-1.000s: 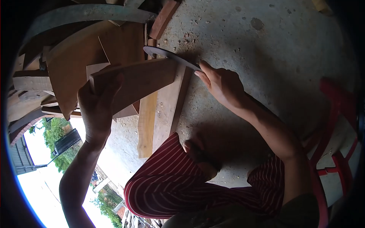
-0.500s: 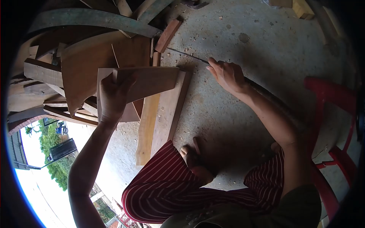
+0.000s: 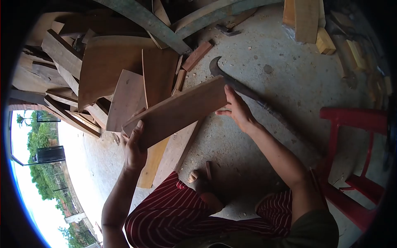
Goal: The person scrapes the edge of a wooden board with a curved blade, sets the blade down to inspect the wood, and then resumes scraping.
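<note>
A flat brown board (image 3: 178, 111) is held up at a slant over the floor. My left hand (image 3: 135, 144) grips its lower left end, thumb on the near face. At the board's right end, my right hand (image 3: 237, 108) has its fingers spread, with the fingertips at the edge; whether they press on it is hard to tell. Beyond that hand, a curved dark blade (image 3: 235, 84) with a long handle lies on the concrete. Under the held board, a pale board (image 3: 175, 155) and a yellowish board (image 3: 153, 165) lie side by side.
Stacked wood offcuts (image 3: 111, 62) fill the left side below curved beams (image 3: 149, 20). A red chair (image 3: 351, 115) stands at the right. More wood blocks (image 3: 306, 20) lie at the top right. A small wood piece (image 3: 208, 170) is near my foot (image 3: 198, 184).
My right hand has let go of the thin tool and moved to the board's right end. The board has been lifted and tilted by my left hand. The view has shifted, showing the curved blade.
</note>
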`<state>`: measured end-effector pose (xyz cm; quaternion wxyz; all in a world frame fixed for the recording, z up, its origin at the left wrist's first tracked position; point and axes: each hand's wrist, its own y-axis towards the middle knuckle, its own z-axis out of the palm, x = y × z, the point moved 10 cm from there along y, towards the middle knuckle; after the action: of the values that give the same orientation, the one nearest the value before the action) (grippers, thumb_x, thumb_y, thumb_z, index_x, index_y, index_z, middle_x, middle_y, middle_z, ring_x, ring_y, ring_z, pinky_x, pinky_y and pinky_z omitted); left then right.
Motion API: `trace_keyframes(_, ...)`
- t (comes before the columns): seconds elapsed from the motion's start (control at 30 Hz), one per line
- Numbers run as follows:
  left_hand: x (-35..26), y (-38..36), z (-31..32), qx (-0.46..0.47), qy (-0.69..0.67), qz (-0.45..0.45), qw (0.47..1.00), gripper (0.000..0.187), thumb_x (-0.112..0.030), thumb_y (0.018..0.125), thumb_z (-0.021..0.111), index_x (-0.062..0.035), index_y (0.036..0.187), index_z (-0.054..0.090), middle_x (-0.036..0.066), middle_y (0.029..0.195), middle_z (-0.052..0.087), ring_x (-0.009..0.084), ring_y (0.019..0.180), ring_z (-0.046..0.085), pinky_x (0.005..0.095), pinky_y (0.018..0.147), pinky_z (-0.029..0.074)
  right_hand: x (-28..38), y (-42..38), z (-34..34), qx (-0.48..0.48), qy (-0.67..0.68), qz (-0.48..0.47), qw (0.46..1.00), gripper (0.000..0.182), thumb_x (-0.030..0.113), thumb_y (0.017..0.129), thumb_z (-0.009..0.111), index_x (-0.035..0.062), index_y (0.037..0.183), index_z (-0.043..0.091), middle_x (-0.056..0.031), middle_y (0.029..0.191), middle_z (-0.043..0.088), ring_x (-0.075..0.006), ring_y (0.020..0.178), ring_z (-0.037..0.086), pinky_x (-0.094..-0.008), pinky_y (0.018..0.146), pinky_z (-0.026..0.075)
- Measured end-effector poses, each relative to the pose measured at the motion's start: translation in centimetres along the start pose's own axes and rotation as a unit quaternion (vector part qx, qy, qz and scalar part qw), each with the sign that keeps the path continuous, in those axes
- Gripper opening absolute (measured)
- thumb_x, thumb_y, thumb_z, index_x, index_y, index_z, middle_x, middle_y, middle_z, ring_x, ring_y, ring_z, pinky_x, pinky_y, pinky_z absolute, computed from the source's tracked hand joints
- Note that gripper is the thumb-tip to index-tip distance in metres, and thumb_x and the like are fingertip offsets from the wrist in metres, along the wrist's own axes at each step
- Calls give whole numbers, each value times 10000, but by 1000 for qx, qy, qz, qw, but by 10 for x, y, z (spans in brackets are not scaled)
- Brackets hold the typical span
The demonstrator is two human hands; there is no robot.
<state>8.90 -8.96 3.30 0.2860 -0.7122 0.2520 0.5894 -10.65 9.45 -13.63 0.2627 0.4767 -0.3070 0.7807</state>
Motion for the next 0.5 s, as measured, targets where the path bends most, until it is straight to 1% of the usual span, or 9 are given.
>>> trace_keyframes(0.03, 21, -1, -3, 15, -45, -48, 998, 541, -320, 918, 598, -16, 1351, 485, 140, 1335, 500, 232, 1254, 475, 381, 1065, 380, -4, -10, 14, 4, 231, 98, 968, 612, 577, 967, 463, 73, 1313, 500, -69, 1250, 538, -190, 1153, 523, -361, 906, 457)
trace_keyframes(0.07, 27, 2, -6, 16, -53, -45, 997, 541, -320, 918, 598, -16, 1351, 485, 140, 1335, 500, 232, 1254, 475, 381, 1065, 380, 2, -10, 14, 4, 224, 94, 970, 612, 577, 967, 463, 73, 1313, 500, -69, 1250, 538, -190, 1153, 523, -361, 906, 457)
trace_keyframes(0.13, 46, -2, 3, 77, -132, -102, 983, 594, -391, 924, 585, -26, 1373, 451, 148, 1331, 508, 271, 1255, 486, 403, 1059, 398, 23, -13, 2, -65, 163, 40, 984, 637, 580, 941, 513, 83, 1338, 476, -86, 1244, 536, -179, 1130, 533, -350, 904, 455)
trace_keyframes(0.17, 64, -7, 4, 75, -135, -183, 971, 712, -558, 921, 533, -46, 1400, 411, 153, 1362, 490, 300, 1273, 479, 452, 1046, 415, 32, -19, -2, -86, 136, 31, 986, 586, 554, 952, 508, 80, 1297, 506, -81, 1219, 541, -167, 1107, 535, -353, 905, 454)
trace_keyframes(0.2, 64, -7, 8, 72, -144, -183, 970, 712, -558, 921, 533, -46, 1400, 411, 153, 1362, 490, 300, 1273, 479, 452, 1046, 415, 38, -21, -3, -83, 127, 33, 988, 586, 554, 952, 508, 80, 1297, 506, -81, 1219, 541, -167, 1107, 535, -353, 905, 454)
trace_keyframes(0.27, 80, -17, 19, 46, -200, -280, 938, 861, -742, 874, 425, -71, 1414, 393, 147, 1391, 458, 334, 1292, 445, 555, 1055, 354, 54, -26, -1, -43, 59, -10, 997, 558, 524, 960, 510, 54, 1262, 523, -78, 1196, 546, -159, 1103, 531, -357, 905, 452)
trace_keyframes(0.3, 91, -15, 15, 24, -204, -295, 933, 933, -802, 816, 444, -79, 1406, 409, 142, 1374, 483, 322, 1284, 456, 546, 1037, 359, 56, -28, -1, -37, 51, -9, 998, 558, 524, 960, 510, 54, 1262, 523, -78, 1196, 546, -159, 1103, 531, -357, 905, 452)
trace_keyframes(0.4, 107, -3, 9, 33, -240, -281, 929, 911, -794, 815, 453, -89, 1391, 432, 142, 1361, 502, 311, 1273, 467, 547, 1022, 360, 69, -36, 8, 4, 4, -52, 999, 539, 494, 970, 503, 32, 1246, 531, -78, 1187, 549, -158, 1109, 528, -368, 915, 447)
trace_keyframes(0.5, 99, 2, 2, 20, -245, -252, 936, 787, -681, 846, 498, -71, 1343, 488, 140, 1310, 543, 306, 1218, 513, 519, 1022, 375, 81, -41, 12, 14, -2, -69, 998, 513, 460, 981, 494, 40, 1275, 513, -81, 1203, 548, -168, 1120, 528, -372, 939, 433)
